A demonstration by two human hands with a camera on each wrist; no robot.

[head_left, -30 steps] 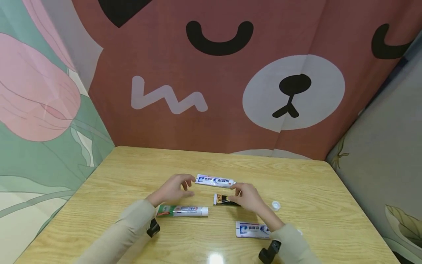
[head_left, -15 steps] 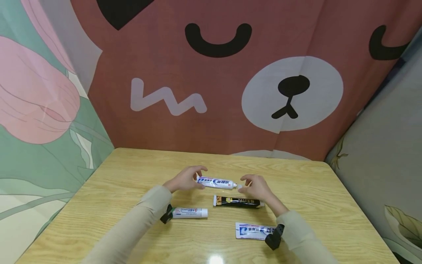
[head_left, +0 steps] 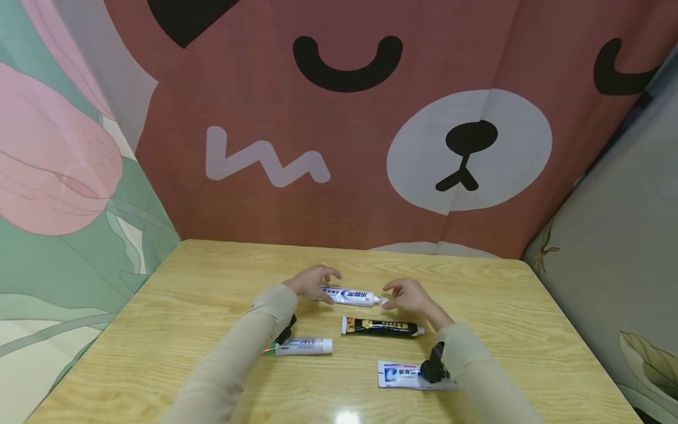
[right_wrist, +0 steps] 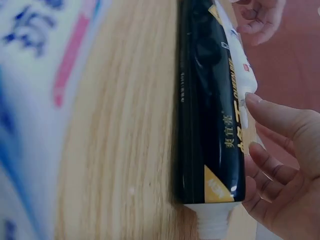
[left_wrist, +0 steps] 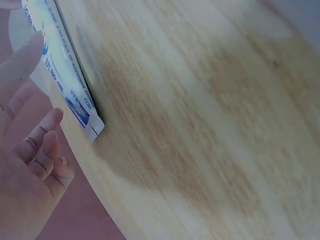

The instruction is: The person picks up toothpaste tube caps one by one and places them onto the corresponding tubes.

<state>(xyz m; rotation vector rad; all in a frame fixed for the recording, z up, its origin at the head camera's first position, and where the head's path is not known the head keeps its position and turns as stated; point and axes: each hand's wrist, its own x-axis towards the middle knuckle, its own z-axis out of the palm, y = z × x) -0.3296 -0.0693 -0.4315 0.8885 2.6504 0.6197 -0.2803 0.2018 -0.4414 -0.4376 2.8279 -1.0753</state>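
Note:
At the back of the group lies a white-and-blue toothpaste tube (head_left: 352,295), its uncapped nozzle end to the right. My left hand (head_left: 311,282) is around its left part; the thumb overlaps the tube and the index finger arches above it. In the left wrist view the other fingers are loosely bent beside the tube's flat end. My right hand (head_left: 413,297) pinches a small white cap (head_left: 384,302) right at the nozzle. The right wrist view shows the right thumb tip by the nozzle. A black toothpaste tube (head_left: 378,327) lies just in front.
A green-and-white toothpaste tube (head_left: 309,346) lies at front left, partly behind the left wrist camera. Another white-and-blue tube (head_left: 402,374) lies at front right under the right wrist camera. The wooden table (head_left: 238,259) meets a bear-patterned curtain (head_left: 254,212) at its back edge.
My left hand has moved right and inward, over the back tube. My right hand has moved from over the black tube up to the back tube's nozzle, with the cap at its fingertips.

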